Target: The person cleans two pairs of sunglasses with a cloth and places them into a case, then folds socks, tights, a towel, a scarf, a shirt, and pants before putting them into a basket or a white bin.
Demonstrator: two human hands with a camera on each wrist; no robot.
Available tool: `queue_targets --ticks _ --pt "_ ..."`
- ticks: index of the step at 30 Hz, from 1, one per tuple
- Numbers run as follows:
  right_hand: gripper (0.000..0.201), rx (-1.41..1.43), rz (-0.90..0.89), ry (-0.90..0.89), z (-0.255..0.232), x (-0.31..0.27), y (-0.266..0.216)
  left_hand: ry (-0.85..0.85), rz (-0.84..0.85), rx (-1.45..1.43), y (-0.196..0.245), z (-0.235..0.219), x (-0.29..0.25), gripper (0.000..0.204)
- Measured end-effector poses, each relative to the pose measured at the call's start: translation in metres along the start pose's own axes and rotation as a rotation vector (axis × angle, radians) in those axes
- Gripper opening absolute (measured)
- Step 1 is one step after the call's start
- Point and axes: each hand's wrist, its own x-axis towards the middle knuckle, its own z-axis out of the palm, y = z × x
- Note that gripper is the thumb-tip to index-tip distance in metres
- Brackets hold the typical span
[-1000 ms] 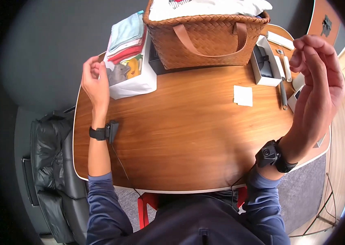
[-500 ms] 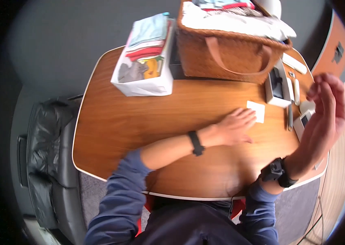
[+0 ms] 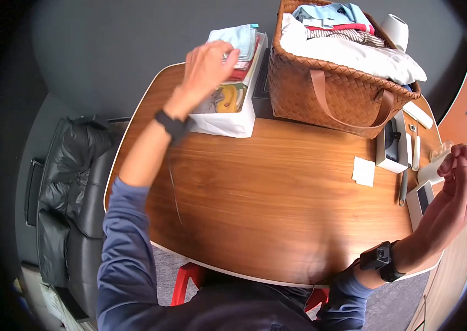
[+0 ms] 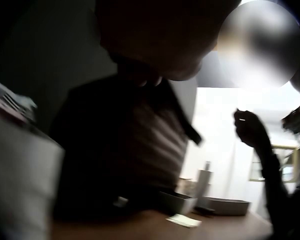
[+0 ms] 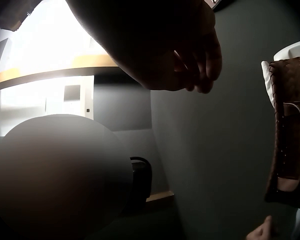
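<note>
1. Sitting at eleven o'clock on the counter (image 3: 255,198), the white box (image 3: 231,123) carries folded cloths: light-blue cloth (image 3: 238,36) at its far end, red cloth (image 3: 239,74) behind the fingers, yellow cloth (image 3: 227,99) nearer the front.
2. The main change is the left hand (image 3: 206,69): a half second ago it lay at the paper (image 3: 364,171), spread out; now it hangs over the box, beside the light-blue cloth. That puts the box's contents, not the paper, nearest to it.
3. The left fingers look bent, but motion blurs them; I cannot tell whether they pinch any cloth or touch the stack. No cloth is plainly lifted out.
4. Just beside the box, at one o'clock, stands the woven basket (image 3: 294,94), upright, with white cloth (image 3: 349,55) over its near rim and striped cloth (image 3: 349,36) further in.
5. Further round, near three o'clock, the paper lies flat and uncovered, near the small open box (image 3: 391,164).
6. Outermost, between three and four o'clock, the right hand (image 3: 454,204) stays raised, fingers loosely bent with tips close together and nothing visible between them, well apart from the white box; it appears to play no part there.
</note>
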Motion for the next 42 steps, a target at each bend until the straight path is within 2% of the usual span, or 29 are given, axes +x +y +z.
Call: queue_targets --ticks 1,3,4,5,8,11,14,15,18,19,22,25,31,36,39,42 --pt "0.017 0.003 0.009 -0.003 -0.001 0.000 0.001 -0.160 0.114 0.039 -0.043 0.016 0.008 0.035" --pt "0.017 0.013 0.020 -0.021 -0.002 0.001 0.003 -0.289 0.260 0.089 -0.093 0.049 0.005 0.055" --pt "0.017 0.005 0.018 -0.021 -0.001 0.001 0.003 -0.355 0.332 0.113 -0.096 0.051 0.007 0.066" --pt "0.017 -0.002 0.016 -0.021 -0.001 0.001 0.003 -0.571 0.323 0.086 -0.101 0.053 0.010 0.084" --pt "0.018 -0.012 0.017 -0.008 -0.002 0.000 0.004 -0.591 0.253 0.028 -0.100 0.057 0.007 0.078" --pt "0.018 -0.010 0.023 0.004 -0.004 -0.001 0.006 -0.548 0.086 -0.155 -0.107 0.057 0.004 0.076" --pt "0.019 -0.003 0.030 -0.007 -0.004 0.001 0.009 -0.438 -0.003 -0.127 -0.112 0.057 0.001 0.074" --pt "0.019 0.003 0.031 -0.017 -0.003 0.002 0.009 -0.450 0.102 -0.075 -0.115 0.059 0.000 0.082" --pt "0.019 0.012 0.042 -0.056 -0.003 0.000 0.007 -0.465 0.206 0.020 -0.110 0.069 -0.004 0.093" --pt "0.018 0.002 0.038 -0.042 -0.002 0.000 0.007 -0.480 0.230 0.038 -0.110 0.072 -0.002 0.103" --pt "0.018 -0.021 0.031 -0.019 0.001 -0.001 0.009 -0.469 0.225 0.060 -0.101 0.081 0.000 0.101" --pt "0.019 -0.007 0.047 -0.032 -0.002 -0.001 0.010 -0.515 0.249 0.256 -0.086 0.086 0.000 0.098" --pt "0.021 -0.012 0.063 -0.064 -0.007 0.000 0.012 -0.518 0.240 0.059 -0.098 0.087 0.005 0.087" --pt "0.021 0.023 0.066 -0.089 -0.008 0.001 0.013 -0.623 0.110 -0.022 -0.104 0.072 0.021 0.082" --pt "0.018 -0.038 0.023 -0.036 0.003 0.000 0.010 -0.678 0.064 -0.011 -0.111 0.072 0.026 0.080" --pt "0.018 -0.038 0.013 -0.027 0.005 0.000 0.010 -0.460 0.224 0.016 -0.114 0.085 0.016 0.070"
